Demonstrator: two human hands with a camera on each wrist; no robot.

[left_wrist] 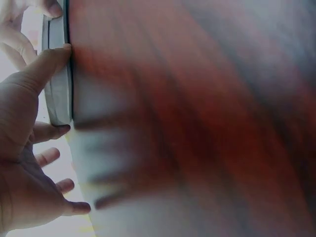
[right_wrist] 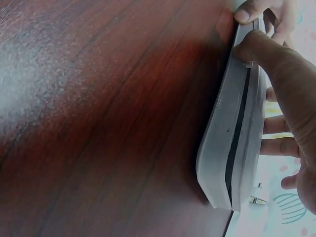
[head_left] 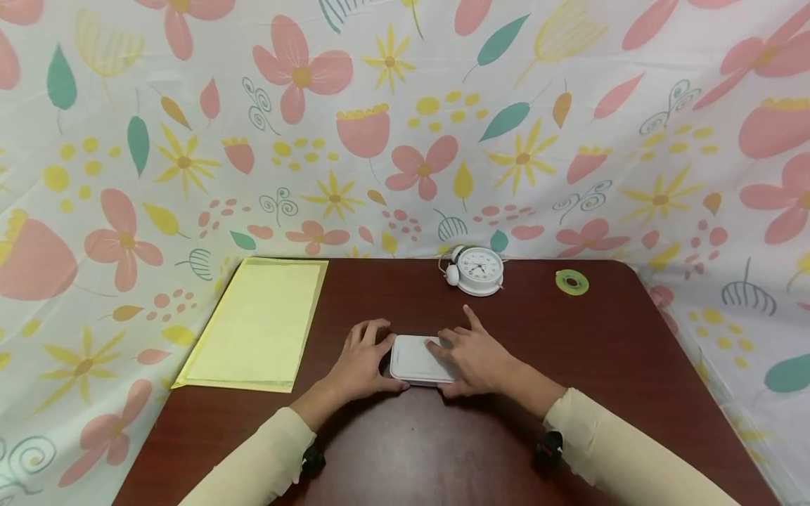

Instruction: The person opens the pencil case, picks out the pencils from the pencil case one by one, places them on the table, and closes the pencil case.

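A flat white case with rounded corners lies on the brown table between the two hands. My left hand grips its left end, thumb at the near corner and a finger at the far one; the other fingers spread out beyond. My right hand lies over the right part, fingers on top and thumb at the front edge. In the right wrist view, a dark gap runs between the lid and the base, widest toward the right end. That thumb presses near a small catch on the front edge.
Behind the case stands a white twin-bell alarm clock. A roll of green tape lies at the back right. On the left is a yellow padded envelope. A flowered curtain closes off the back and sides of the table.
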